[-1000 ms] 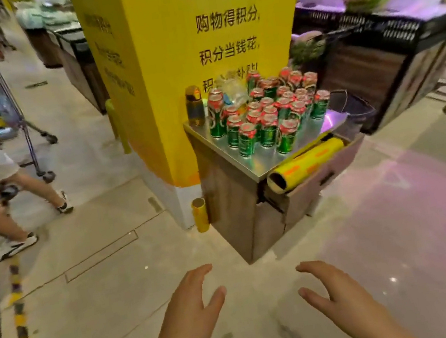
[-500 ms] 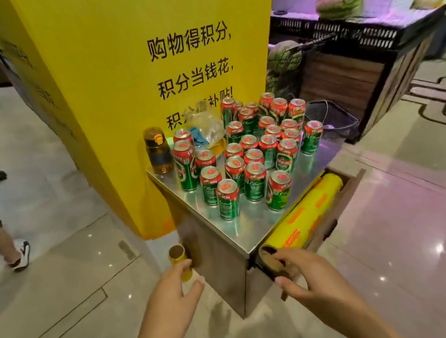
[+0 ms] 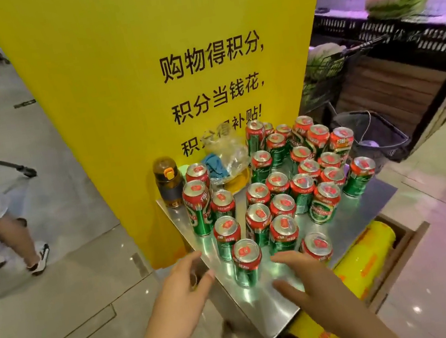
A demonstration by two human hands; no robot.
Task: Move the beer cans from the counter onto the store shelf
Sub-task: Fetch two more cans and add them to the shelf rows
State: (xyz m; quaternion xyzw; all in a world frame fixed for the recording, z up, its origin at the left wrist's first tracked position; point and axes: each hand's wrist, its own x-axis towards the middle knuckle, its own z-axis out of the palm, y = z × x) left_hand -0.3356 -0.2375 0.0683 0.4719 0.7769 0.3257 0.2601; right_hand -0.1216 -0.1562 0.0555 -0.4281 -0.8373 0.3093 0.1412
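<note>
beer cans (image 3: 278, 189): green with red tops, many, upright, packed close on the steel tabletop (image 3: 268, 303) against the yellow pillar (image 3: 142, 79)
nearest can (image 3: 247, 262): upright near the front edge, between both hands, untouched
left hand (image 3: 182, 296): at the tabletop's left edge, fingers apart and relaxed, holding nothing
right hand (image 3: 311, 281): over the tabletop just right of the nearest can, fingers spread, holding nothing
bottle (image 3: 169, 182): brown, back-left corner
plastic bag (image 3: 227, 157): crumpled, behind the cans
yellow film roll (image 3: 364, 260): in the open drawer under the tabletop
</note>
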